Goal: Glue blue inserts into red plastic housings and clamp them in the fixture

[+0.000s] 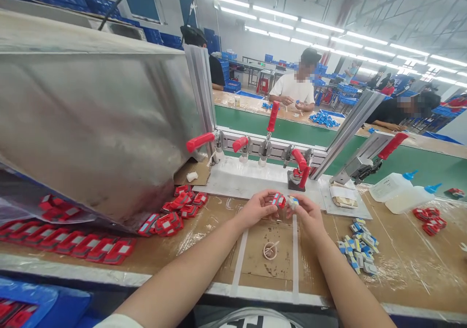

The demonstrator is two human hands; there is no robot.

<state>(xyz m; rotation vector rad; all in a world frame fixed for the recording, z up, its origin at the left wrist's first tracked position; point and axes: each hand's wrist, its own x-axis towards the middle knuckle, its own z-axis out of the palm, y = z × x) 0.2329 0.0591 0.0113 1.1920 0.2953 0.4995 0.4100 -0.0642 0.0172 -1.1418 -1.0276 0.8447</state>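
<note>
Red part point(279, 200) pinched in left hand point(255, 209), long axis sideways, pointing at right hand point(305, 210)

Factory assembly hall. Long fluorescent strips point(328, 26) run across a high ceiling. A green conveyor belt point(292, 131) passes at 12 o'clock, seated workers point(294, 89) beyond it. Stacked blue crates point(233, 85) farther back. On the near surface point(401, 264), red-handled toggle clamps point(272, 118) on a fixture; red parts point(73, 245) at 9 o'clock, glue bottles point(401, 187) at 2 o'clock.

Bare forearms, a white sleeve point(120, 321) at the left elbow.
</note>
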